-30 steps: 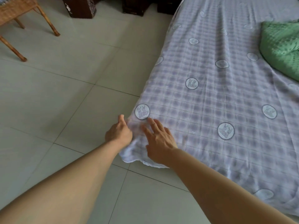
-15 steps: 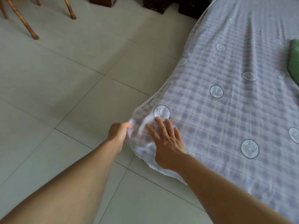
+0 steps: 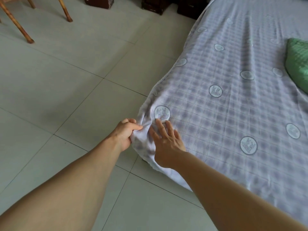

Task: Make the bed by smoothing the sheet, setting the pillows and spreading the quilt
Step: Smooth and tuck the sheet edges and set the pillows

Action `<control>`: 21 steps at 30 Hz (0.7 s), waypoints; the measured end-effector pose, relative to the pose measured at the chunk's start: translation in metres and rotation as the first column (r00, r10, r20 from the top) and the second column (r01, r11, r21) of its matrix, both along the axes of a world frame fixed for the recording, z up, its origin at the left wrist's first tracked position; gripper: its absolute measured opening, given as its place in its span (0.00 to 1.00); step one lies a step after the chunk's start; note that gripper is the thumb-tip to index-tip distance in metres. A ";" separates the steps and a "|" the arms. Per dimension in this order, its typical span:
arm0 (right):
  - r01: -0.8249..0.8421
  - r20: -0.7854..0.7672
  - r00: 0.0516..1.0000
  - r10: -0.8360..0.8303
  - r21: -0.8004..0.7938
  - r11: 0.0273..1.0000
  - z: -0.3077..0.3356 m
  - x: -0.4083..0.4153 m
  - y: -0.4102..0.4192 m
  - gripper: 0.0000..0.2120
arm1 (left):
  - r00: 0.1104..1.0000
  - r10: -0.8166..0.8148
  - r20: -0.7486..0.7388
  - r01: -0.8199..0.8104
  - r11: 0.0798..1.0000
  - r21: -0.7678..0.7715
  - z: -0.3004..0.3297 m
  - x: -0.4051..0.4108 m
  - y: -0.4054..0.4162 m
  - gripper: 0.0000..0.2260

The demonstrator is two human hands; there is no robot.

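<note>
We work the corner of the sheet.
Our left hand grips its bunched corner; just beside, our right hand presses flat, fingers straight.

This is a bedroom in a home. A low bed, covered by a pale lilac checked cotton sheet printed with round rabbit medallions, fills the space from the fingertips outward to the right. A crumpled green quilted cover lies on it, well beyond the fingers at the far right edge. To the left of the fingers stretches a floor of large pale grey-green glazed tiles. Far past the fingers, at the top left, stand the slim brown wooden legs of a chair. Dark brown wooden furniture bases line the top, far ahead of the fingers.
</note>
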State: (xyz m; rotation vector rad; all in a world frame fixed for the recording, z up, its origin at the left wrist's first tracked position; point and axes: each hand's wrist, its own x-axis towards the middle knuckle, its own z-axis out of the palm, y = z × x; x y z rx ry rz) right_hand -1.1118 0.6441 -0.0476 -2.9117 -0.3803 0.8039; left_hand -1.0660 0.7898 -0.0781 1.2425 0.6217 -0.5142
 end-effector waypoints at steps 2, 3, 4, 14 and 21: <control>0.008 0.006 1.000 -0.008 0.032 0.999 0.001 -0.002 -0.001 0.39 | 0.998 0.050 0.026 -0.050 0.999 0.002 0.005 0.001 -0.003 0.15; 0.012 0.006 1.000 -0.012 0.048 0.999 0.002 -0.003 -0.001 0.39 | 0.998 0.059 0.032 -0.059 0.998 0.016 0.010 0.002 -0.001 0.14; 0.014 0.005 1.000 -0.014 0.060 0.998 0.004 -0.004 -0.002 0.40 | 0.998 0.056 0.033 -0.057 0.998 0.019 0.015 0.001 0.001 0.11; 0.141 0.059 0.987 -0.146 0.084 0.986 0.015 -0.013 -0.008 0.37 | 0.943 -0.249 -0.221 0.263 0.151 0.953 0.024 -0.019 0.026 0.23; 0.311 0.066 0.950 -0.306 -0.074 0.948 0.004 -0.027 -0.073 0.41 | 0.466 -0.883 -0.060 0.094 -0.018 0.995 0.012 -0.032 -0.076 0.29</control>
